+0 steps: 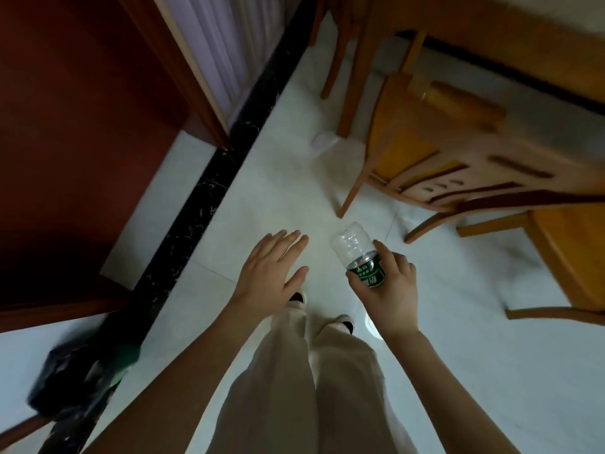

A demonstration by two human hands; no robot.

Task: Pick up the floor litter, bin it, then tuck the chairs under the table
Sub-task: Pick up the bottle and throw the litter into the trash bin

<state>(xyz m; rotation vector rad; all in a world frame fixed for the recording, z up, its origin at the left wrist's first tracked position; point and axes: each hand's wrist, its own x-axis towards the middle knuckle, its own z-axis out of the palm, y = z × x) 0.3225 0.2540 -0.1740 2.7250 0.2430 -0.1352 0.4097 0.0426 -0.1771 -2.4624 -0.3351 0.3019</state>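
Note:
My right hand [389, 286] grips a clear plastic bottle [355, 249] with a green label, its base pointing away from me. My left hand [271, 267] hovers flat above the pale floor, fingers straight, holding nothing. A small pale scrap of litter [322, 143] lies on the floor by a chair leg. A wooden chair [422, 152] stands pulled out at the right, under the edge of the wooden table [491, 21]. A second chair [566, 253] stands at the far right. A bin with a black bag [75, 375] sits at the lower left, blurred.
A dark red wooden door or cabinet [82, 109] fills the upper left. A black marble strip [209, 188] runs diagonally across the white tiled floor [474, 355]. My legs in beige trousers and my shoes are below the hands.

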